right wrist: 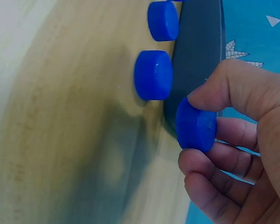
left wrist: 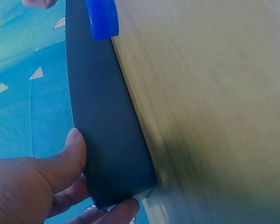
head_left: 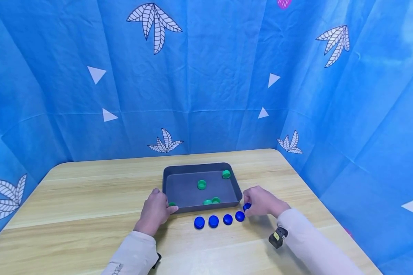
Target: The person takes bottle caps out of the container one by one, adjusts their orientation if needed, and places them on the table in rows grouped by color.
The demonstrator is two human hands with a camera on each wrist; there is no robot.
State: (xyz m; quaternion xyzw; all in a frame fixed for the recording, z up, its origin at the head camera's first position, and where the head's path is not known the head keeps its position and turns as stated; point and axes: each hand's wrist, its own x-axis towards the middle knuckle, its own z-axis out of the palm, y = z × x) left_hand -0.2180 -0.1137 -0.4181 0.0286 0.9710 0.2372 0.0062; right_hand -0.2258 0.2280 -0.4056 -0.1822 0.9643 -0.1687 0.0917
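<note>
A dark grey rectangular tray lies on the table with several green bottle caps in it. My left hand grips the tray's near left corner, thumb at the rim and fingers around the outside, as the left wrist view shows. Between thumb and fingertips of my right hand a blue bottle cap is pinched, close to the tray's near right corner. Several more blue caps sit in a row in front of the tray's near wall; the rightmost one is beside the held cap.
The light wooden table reaches back to a blue curtain printed with white leaves and triangles. Another fold of curtain hangs along the right table edge. One green cap in the tray is partly hidden by my left thumb.
</note>
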